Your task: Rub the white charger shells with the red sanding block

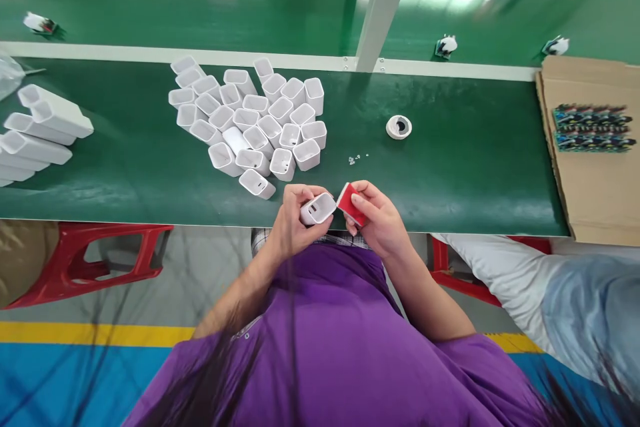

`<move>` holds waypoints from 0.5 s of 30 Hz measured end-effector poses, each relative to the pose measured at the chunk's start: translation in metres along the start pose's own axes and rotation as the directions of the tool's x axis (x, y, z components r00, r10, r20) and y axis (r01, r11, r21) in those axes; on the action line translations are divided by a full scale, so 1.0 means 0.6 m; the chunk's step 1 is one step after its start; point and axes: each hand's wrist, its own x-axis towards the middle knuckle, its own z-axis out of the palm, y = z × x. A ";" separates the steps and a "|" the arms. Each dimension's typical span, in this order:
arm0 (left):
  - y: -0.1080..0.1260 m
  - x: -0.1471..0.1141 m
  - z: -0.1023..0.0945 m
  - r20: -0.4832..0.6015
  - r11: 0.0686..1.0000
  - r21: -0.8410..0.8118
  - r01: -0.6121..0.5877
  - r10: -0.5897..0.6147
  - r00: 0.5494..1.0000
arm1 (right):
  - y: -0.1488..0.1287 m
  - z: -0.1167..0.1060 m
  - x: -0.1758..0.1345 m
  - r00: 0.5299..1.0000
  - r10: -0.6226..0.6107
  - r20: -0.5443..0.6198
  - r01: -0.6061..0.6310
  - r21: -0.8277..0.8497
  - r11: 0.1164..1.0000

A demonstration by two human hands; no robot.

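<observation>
My left hand point(295, 223) is closed around a white plastic charger housing point(320, 208), its open end tilted up toward me and a small slot showing inside. Close beside it, my right hand point(383, 220) grips a small red block with a pale edge point(352, 204), thumb on its red face. The block's edge is at the housing's rim; whether they touch I cannot tell. Ahead and to the left stand many similar white housings point(255, 161) in a cluster, mostly open end up. Several tiny clear bits point(351, 160) lie on the green table.
A white round roll-like item point(399, 127) sits right of centre. More housings point(60, 113) lie stacked at far left. At right, circuit boards point(593, 128) rest on cardboard point(600, 203). Small assemblies point(446, 46) lie beyond the pale rail point(300, 63). A person's leg point(490, 273) is at right.
</observation>
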 end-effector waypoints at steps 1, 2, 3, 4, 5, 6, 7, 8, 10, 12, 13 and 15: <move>0.002 0.000 0.000 -0.006 0.999 0.049 0.001 -0.001 1.000 | 0.001 -0.001 -0.003 1.000 -0.004 0.009 0.005 -0.014 1.000; 0.004 0.000 0.000 -0.005 0.995 0.097 -0.001 0.002 1.000 | 0.003 -0.001 -0.006 1.000 -0.012 0.019 0.013 -0.032 0.999; 0.006 0.002 0.000 0.003 0.989 0.147 -0.015 0.015 1.000 | 0.004 -0.001 -0.008 0.999 -0.022 0.034 0.024 -0.058 0.998; 0.008 0.003 -0.001 0.012 0.979 0.198 -0.040 0.039 0.999 | 0.005 -0.001 -0.010 0.998 -0.034 0.052 0.038 -0.091 0.995; 0.011 0.005 -0.001 0.022 0.967 0.244 -0.073 0.069 0.997 | 0.005 0.000 -0.012 0.996 -0.046 0.071 0.055 -0.131 0.990; 0.013 0.007 -0.001 0.029 0.953 0.284 -0.103 0.098 0.995 | 0.006 0.001 -0.013 0.994 -0.060 0.090 0.075 -0.178 0.981; 0.015 0.009 -0.001 0.031 0.940 0.317 -0.128 0.125 0.992 | 0.007 0.002 -0.015 0.992 -0.073 0.107 0.096 -0.230 0.968; 0.017 0.010 -0.001 0.028 0.926 0.346 -0.147 0.147 0.989 | 0.008 0.002 -0.015 0.989 -0.089 0.119 0.120 -0.287 0.950; 0.017 0.011 0.001 0.028 0.904 0.388 -0.178 0.181 0.983 | 0.012 0.003 -0.016 0.982 -0.150 0.118 0.185 -0.406 0.895; 0.016 0.011 0.002 0.037 0.886 0.420 -0.197 0.201 0.979 | 0.017 0.004 -0.016 0.962 -0.250 0.107 0.268 -0.516 0.813; 0.014 0.011 0.003 0.047 0.877 0.433 -0.208 0.208 0.977 | 0.020 0.004 -0.015 0.947 -0.306 0.103 0.309 -0.562 0.768; 0.011 0.011 0.004 0.070 0.855 0.462 -0.235 0.230 0.971 | 0.024 0.005 -0.014 0.913 -0.391 0.113 0.372 -0.620 0.691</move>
